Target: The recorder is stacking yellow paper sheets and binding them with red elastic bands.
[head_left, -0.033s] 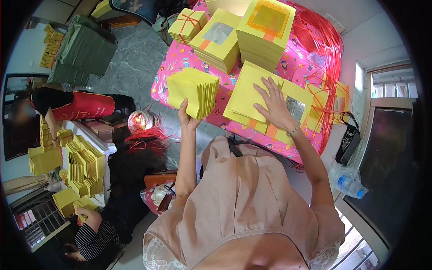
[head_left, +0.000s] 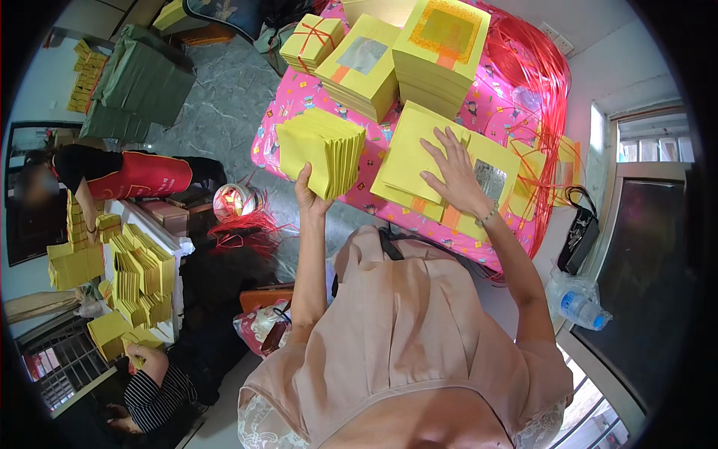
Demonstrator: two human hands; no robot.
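My left hand (head_left: 313, 193) grips a thick bundle of folded yellow paper (head_left: 310, 150) from below, thumb on its near face. The bundle's folded layers fan out along its right side. My right hand (head_left: 456, 176) lies flat, fingers spread, on a stack of yellow paper sheets (head_left: 407, 153) on the pink patterned tablecloth (head_left: 292, 101). Beside that hand, a sheet with a silver square (head_left: 490, 179) shows at the stack's right. Farther back stand a tall yellow paper stack (head_left: 437, 67), a lower one with a silver square (head_left: 363, 63), and a small bundle tied with red string (head_left: 310, 43).
Red plastic strings (head_left: 535, 67) hang along the table's right edge. A water bottle (head_left: 583, 310) and a black bag (head_left: 578, 239) are at the right. Leftward, two people work at another table (head_left: 179, 258) with yellow paper bundles (head_left: 138, 273); a bucket (head_left: 235, 200) with red string stands between.
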